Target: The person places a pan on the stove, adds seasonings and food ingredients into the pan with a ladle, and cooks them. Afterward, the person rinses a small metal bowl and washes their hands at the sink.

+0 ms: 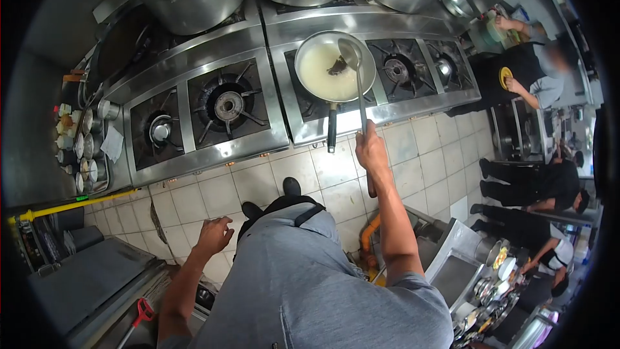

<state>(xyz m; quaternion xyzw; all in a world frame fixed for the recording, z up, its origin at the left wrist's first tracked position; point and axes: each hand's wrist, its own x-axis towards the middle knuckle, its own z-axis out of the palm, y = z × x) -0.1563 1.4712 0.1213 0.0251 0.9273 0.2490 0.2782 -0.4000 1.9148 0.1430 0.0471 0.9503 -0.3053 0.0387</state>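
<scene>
My right hand [371, 150] is wrapped round the long handle of a metal ladle [349, 55]. The ladle's bowl rests at the far right side of a frying pan [332, 126], over its contents. A pale, creamy liquid [321, 77] fills the pan, with a dark clump [338, 65] near its middle. The pan sits on a stove burner, its black handle pointing toward me. Low at my left side hangs my left hand [215, 236], fingers loosely bent and apart, holding nothing.
Large steel pots [194, 0] line the back of the stove. Burners [228, 106] flank the pan. Small containers [90, 145] stand far left, beside a yellow pipe [77, 205]. Several people work at right, one holding a yellow round object [506, 77]. A counter with dishes [484, 287] is behind right.
</scene>
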